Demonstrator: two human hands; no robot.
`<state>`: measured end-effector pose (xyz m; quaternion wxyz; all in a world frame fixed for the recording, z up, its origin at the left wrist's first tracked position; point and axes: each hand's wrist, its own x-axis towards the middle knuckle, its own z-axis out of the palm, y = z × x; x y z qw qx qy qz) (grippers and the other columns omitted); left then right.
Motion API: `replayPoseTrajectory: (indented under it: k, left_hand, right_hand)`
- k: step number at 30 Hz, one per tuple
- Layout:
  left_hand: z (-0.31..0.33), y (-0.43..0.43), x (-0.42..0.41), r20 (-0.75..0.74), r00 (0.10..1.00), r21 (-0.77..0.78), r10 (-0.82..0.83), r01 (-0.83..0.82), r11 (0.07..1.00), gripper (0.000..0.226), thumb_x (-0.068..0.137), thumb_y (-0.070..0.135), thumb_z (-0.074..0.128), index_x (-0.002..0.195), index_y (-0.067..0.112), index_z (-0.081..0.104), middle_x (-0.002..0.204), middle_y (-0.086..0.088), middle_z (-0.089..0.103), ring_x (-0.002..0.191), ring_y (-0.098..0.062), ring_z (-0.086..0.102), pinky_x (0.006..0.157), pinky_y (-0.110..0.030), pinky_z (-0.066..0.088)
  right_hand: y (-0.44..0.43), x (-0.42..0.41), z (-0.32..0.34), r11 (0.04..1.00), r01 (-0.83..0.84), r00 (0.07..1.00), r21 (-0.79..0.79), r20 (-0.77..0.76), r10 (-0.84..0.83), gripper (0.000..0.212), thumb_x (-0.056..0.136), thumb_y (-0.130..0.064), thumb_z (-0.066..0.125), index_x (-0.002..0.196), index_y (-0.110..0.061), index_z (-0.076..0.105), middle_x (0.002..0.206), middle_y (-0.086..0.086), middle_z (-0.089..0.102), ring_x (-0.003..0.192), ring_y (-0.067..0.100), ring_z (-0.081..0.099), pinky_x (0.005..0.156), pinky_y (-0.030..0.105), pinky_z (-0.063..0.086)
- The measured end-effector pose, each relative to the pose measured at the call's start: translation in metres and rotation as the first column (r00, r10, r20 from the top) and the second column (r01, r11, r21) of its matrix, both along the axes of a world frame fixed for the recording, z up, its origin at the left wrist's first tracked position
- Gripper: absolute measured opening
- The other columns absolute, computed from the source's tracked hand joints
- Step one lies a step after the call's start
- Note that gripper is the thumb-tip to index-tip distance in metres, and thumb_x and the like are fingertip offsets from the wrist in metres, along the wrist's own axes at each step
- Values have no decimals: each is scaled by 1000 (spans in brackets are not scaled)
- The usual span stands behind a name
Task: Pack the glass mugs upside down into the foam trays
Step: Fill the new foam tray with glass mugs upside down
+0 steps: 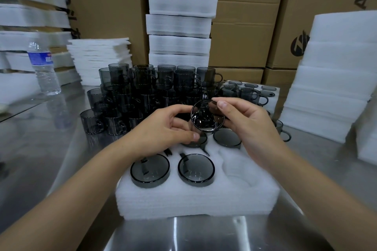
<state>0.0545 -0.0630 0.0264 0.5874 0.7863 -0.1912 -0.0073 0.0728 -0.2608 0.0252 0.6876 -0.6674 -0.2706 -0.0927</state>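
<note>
Glass mug [207, 117], inverted for the vacant near-right pocket [238, 167] of foam tray [193, 201]: right hand [246, 126] pinches it, left hand [167, 128] apparently cups it.

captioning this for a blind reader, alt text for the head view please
A person's left hand and right hand hold a smoky grey glass mug above a white foam tray holding four upside-down mugs, on a steel table. Behind stand stacked mugs, foam trays, cardboard boxes and a water bottle.
</note>
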Motion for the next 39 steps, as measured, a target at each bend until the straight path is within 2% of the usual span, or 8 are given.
replayPoseTrajectory:
  k: [8, 13, 19, 24, 27, 32, 39]
  left_hand:
    - [-2, 2, 2, -6, 999, -16, -33, 33, 999, 51, 76, 6, 75, 115, 32, 56, 90, -8, 75, 89, -22, 71, 74, -19, 52]
    - [-3, 1, 3, -8, 999, -26, -33, 33, 999, 53, 68, 17, 76, 115, 33, 57, 90, -6, 75, 90, -21, 71, 75, -19, 52]
    - [-4, 2, 5, -15, 999, -29, -39, 39, 999, 55, 70, 16, 77, 119, 29, 56, 91, -7, 74, 91, -23, 71, 75, -20, 52]
    - [-4, 2, 5, -5, 999, -5, -34, 34, 999, 58, 67, 23, 79, 120, 30, 56, 92, -8, 74, 93, -24, 71, 84, -27, 54]
    - [-4, 2, 5, -2, 999, -3, -34, 34, 999, 60, 65, 25, 80, 120, 31, 56, 92, -8, 74, 93, -24, 71, 85, -28, 53]
    - [-4, 1, 4, -9, 999, -15, -31, 31, 999, 57, 69, 19, 77, 121, 28, 55, 91, -8, 74, 92, -23, 71, 79, -24, 52]
    - [-2, 0, 1, -3, 999, -28, -34, 34, 999, 59, 63, 26, 76, 118, 28, 57, 88, -7, 74, 91, -23, 71, 77, -22, 52]
  right_hand:
    - [-1, 0, 0, 1000, 1, 1000, -10, 14, -1, 22, 77, -40, 63, 94, -31, 75, 101, -6, 73, 101, 10, 67, 90, 24, 52]
    - [0, 0, 0, 1000, 7, 1000, -12, 5, -7, 22, 77, -40, 63, 94, -31, 74, 100, -6, 74, 100, 10, 67, 88, 22, 53]
    - [0, 0, 1, 1000, 7, 1000, -7, -4, -7, 23, 77, -38, 62, 94, -28, 73, 99, -5, 74, 98, 11, 67, 84, 20, 53]
    - [0, 0, 1, 1000, 17, 1000, -20, -12, -17, 23, 77, -39, 62, 95, -29, 73, 100, -6, 73, 100, 12, 67, 89, 24, 53]
    - [0, -1, 2, 999, 20, 1000, -27, -15, -20, 26, 78, -38, 61, 97, -26, 72, 99, -6, 73, 98, 9, 67, 86, 21, 53]
    - [0, -8, 6, 998, 22, 999, -56, 26, -20, 32, 74, -43, 61, 99, -25, 71, 95, -13, 73, 90, -3, 65, 73, 7, 46]
    - [-1, -10, 7, 996, -4, 998, -94, 68, 10, 37, 70, -44, 67, 102, -25, 68, 98, -11, 72, 93, -1, 65, 77, 10, 47]
